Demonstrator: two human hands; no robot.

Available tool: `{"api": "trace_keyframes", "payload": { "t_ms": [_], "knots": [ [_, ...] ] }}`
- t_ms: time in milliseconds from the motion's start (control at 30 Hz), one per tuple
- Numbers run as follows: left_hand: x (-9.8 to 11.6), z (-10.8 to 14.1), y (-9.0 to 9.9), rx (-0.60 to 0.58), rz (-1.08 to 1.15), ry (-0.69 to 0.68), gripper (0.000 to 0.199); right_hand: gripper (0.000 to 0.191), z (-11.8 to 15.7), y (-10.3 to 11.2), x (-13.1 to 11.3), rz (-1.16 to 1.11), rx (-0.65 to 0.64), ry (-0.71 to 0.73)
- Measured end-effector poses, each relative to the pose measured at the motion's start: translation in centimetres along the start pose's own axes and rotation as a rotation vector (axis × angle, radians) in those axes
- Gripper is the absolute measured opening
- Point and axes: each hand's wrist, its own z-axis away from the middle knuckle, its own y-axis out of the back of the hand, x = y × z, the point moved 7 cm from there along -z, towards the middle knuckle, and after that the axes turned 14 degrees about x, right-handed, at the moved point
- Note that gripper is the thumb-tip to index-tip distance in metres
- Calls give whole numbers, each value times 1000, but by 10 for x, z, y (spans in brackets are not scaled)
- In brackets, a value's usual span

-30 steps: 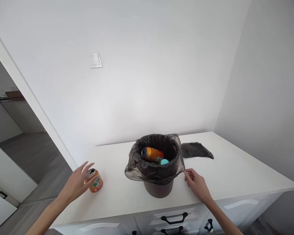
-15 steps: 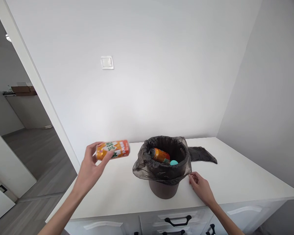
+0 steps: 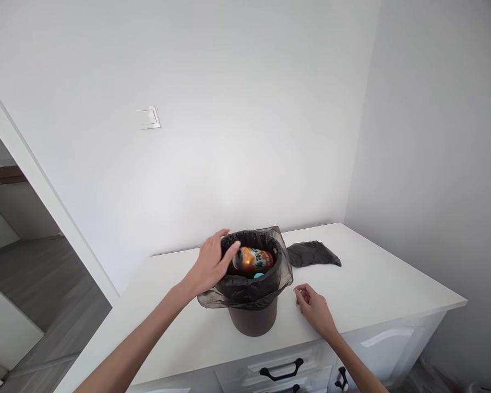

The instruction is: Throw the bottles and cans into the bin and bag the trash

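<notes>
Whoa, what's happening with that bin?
A person has their left hand at the near-left rim of a dark bin lined with a thin black bag. An orange can lies on its side inside, by the thumb; I can't tell if they touch. A turquoise thing peeks out in front of it. The right hand is loosely curled beside the bin, near a dark folded bag.
</notes>
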Motion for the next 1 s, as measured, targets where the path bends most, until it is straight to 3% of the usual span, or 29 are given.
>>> {"api": "trace_keyframes", "payload": {
  "t_ms": [100,233,300,400,500,633,700,833,1000],
  "knots": [
    [-31,10,16,67,74,168,62,39,-1,0,1,-13,-2,-4],
    [-94,35,23,132,195,457,63,41,0,-2,4,-34,-25,-19],
    [-125,52,17,92,284,601,71,45,-1,-5,3,-101,-80,-68],
    [-151,73,-2,-93,455,760,84,52,-6,-5,-12,-287,-196,-216],
    [-148,74,-14,-214,577,786,84,52,-21,1,-55,-487,-272,-342],
    [-120,53,-14,-175,628,724,83,58,-39,5,-132,-657,-410,-397],
    [-104,44,-12,-176,629,666,80,50,-41,3,-161,-648,-471,-382],
    [-87,38,-4,-135,572,593,72,37,-36,-3,-179,-586,-459,-409],
    [-89,49,13,-49,492,623,65,39,-18,-16,-182,-567,-501,-406]
  ]
}}
